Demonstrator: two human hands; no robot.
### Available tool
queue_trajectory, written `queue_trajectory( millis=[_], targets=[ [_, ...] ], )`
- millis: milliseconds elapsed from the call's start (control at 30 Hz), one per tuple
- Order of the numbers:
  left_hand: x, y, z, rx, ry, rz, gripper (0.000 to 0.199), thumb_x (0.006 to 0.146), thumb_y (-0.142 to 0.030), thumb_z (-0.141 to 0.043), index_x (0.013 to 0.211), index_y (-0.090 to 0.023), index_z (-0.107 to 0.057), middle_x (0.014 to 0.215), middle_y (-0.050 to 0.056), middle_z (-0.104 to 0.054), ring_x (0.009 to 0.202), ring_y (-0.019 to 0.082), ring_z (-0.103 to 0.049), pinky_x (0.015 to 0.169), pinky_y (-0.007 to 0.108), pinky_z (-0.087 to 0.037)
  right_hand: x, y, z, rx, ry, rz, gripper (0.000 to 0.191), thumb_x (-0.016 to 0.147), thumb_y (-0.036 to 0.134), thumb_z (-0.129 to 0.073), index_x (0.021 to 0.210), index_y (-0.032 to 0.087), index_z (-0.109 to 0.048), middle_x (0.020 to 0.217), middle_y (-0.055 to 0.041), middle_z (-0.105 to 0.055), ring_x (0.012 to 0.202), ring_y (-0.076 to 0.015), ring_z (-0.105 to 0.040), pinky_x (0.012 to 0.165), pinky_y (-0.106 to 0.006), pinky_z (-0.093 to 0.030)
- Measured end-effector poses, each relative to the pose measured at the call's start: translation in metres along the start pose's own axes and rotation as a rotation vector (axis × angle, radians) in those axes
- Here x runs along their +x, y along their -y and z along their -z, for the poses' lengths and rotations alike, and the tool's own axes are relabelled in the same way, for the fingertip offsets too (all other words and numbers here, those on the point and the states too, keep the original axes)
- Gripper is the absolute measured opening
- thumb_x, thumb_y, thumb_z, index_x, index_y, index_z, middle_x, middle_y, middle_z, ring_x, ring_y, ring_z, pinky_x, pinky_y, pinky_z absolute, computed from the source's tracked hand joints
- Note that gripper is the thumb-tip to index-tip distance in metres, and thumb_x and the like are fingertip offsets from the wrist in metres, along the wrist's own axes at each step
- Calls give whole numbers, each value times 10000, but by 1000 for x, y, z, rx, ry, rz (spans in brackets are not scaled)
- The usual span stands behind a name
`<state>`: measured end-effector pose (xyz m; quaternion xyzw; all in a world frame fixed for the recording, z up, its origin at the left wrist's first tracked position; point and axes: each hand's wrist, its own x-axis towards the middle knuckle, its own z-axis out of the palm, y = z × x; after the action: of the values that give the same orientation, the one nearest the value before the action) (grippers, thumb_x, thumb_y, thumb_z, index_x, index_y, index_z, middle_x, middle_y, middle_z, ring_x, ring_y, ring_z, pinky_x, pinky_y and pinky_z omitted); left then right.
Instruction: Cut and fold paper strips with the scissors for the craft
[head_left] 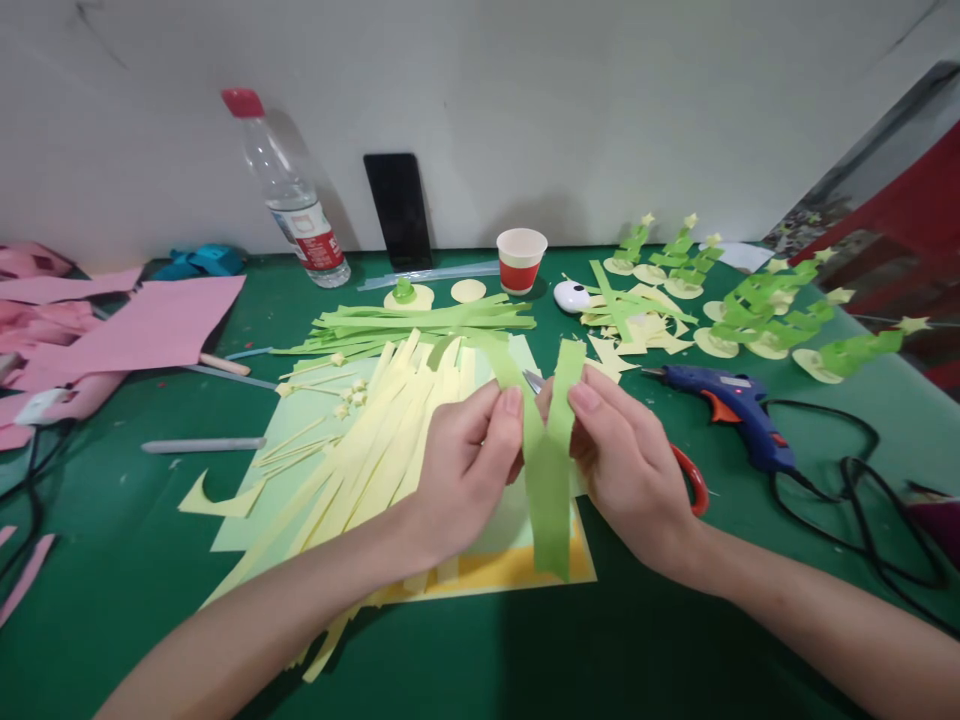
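Note:
My left hand (466, 455) pinches a light green paper strip between thumb and fingers, in front of my chest. My right hand (634, 460) pinches the other arm of the green paper (549, 500); the two arms make a V, with a lower end hanging down. Behind my right hand show the red handle of a pair of scissors (696, 482) and a blade tip between the hands; whether the hand also holds them I cannot tell. Pale yellow strips (352, 480) fan out under and beside my left hand, over light green sheets (247, 515).
Green strips (420, 325) lie farther back. A blue glue gun (739, 410) with a black cord lies right, below green paper spirals (772, 305). A bottle (300, 215), phone (400, 212) and paper cup (521, 262) stand by the wall. Pink paper (157, 325) lies left.

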<state>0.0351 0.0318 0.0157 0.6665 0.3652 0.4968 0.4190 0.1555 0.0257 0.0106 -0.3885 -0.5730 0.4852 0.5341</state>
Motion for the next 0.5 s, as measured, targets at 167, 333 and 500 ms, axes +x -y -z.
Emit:
queue_trajectory(
  millis=[167,333,500],
  targets=[
    [5,2,4,-34,-52,-19,351,888,-230,-333,539,-197,-356,447,-60,-365,386,70,-361,347,182,-310,1,10,0,-188,70,38,246,791,224,-441,566,190,-347,537,40,-373,505,-82,-349,419,-202,-295],
    [8,1,4,79,26,-82,326,835,-190,-379,526,-203,-276,451,-69,-287,392,70,-300,366,207,-268,3,15,1,-224,-6,104,254,786,153,-440,550,177,-348,509,65,-324,442,-45,-293,385,-170,-248],
    [1,1,0,101,32,-71,323,851,-190,-366,537,-206,-292,433,-75,-316,362,64,-333,345,196,-276,0,11,-1,-198,-68,144,279,794,124,-428,543,176,-318,502,67,-282,451,-49,-277,392,-161,-255]
  ],
)
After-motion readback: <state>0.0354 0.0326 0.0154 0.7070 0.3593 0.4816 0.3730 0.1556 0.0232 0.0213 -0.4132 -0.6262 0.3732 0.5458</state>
